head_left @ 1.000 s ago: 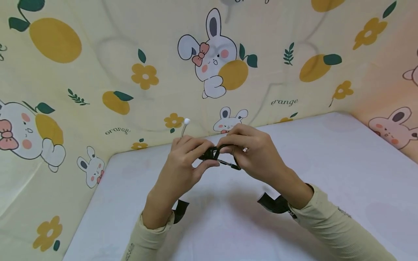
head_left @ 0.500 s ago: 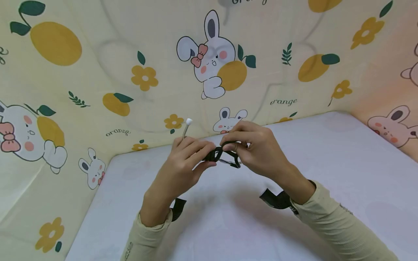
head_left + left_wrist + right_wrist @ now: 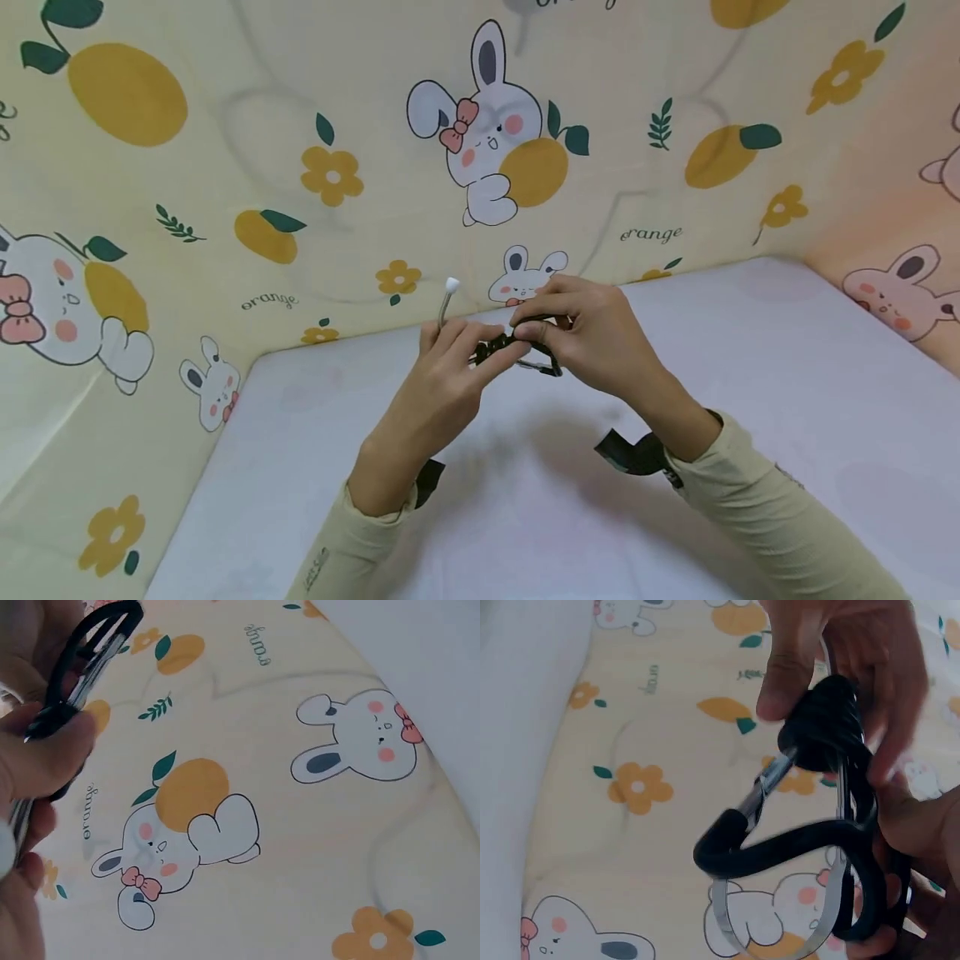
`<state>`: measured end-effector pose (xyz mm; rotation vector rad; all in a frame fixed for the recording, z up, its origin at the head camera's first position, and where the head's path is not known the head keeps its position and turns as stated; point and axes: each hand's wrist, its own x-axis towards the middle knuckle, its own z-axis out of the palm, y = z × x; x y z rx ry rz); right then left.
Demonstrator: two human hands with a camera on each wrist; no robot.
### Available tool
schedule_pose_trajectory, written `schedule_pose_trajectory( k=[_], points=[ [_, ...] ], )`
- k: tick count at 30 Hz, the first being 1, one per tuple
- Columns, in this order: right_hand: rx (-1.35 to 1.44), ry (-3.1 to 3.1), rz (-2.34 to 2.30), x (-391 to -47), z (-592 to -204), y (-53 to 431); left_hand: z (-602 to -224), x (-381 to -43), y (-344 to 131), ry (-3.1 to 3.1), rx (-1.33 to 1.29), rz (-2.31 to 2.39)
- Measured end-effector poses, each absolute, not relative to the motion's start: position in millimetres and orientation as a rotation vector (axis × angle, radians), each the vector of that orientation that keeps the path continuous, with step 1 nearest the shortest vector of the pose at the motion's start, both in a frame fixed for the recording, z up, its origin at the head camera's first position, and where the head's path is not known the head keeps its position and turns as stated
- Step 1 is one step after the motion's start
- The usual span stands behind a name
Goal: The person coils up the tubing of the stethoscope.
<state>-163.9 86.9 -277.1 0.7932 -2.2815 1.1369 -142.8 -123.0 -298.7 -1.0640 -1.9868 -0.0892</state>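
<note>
Both hands hold a thin metal-framed thing with black cord wound round it, raised in front of the chest. The left hand point(image 3: 442, 375) holds its wound part, the tight black coil point(image 3: 825, 724), with thumb and fingers about it. A grey stem with a white tip point(image 3: 452, 285) sticks up behind that hand. The right hand point(image 3: 596, 337) pinches the loose black cord point(image 3: 795, 846), which loops out past the coil. In the right wrist view, a bright metal rod point(image 3: 769, 780) and a curved silver strip point(image 3: 731, 922) show below the coil. Fingers hide much of it.
A white-covered table point(image 3: 675, 517) lies under the hands. Behind it hangs a cream cloth point(image 3: 360, 108) printed with rabbits and oranges, and a similar cloth point(image 3: 885, 200) is on the right. Black straps point(image 3: 633, 454) show at the wrists.
The left hand has shifted right, and its fingers now reach across the coil close to the right hand. The white tip has moved right with it. The right hand stays almost in place.
</note>
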Motion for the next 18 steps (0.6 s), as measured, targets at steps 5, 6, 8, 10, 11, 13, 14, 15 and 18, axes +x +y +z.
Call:
schedule_pose_trajectory(
  k=[5,6,8,10,11,13,14,15,18],
  points=[
    [0.803,-2.397,1.218,-166,-269,99,-295,-142,-122,-1.876,-1.094,-0.108],
    [0.804,-2.417,1.245,-167,-267,102,-294,-142,-121,-1.853,-1.110,-0.126],
    [0.826,-2.450,1.316,-170,-264,109,-292,-141,-120,-1.814,-1.143,-0.163],
    [0.879,-2.469,1.372,-173,-261,116,-290,-140,-120,-1.785,-1.172,-0.203],
    [0.925,-2.469,1.397,-175,-260,120,-290,-140,-119,-1.771,-1.183,-0.229],
    [1.053,-2.464,1.449,-179,-260,125,-288,-140,-119,-1.740,-1.202,-0.308],
    [1.108,-2.460,1.472,-181,-261,127,-287,-140,-119,-1.726,-1.213,-0.362],
    [1.151,-2.449,1.507,-183,-262,128,-286,-139,-119,-1.708,-1.223,-0.424],
    [1.168,-2.382,1.598,-185,-265,127,-282,-138,-118,-1.658,-1.238,-0.608]
  ],
)
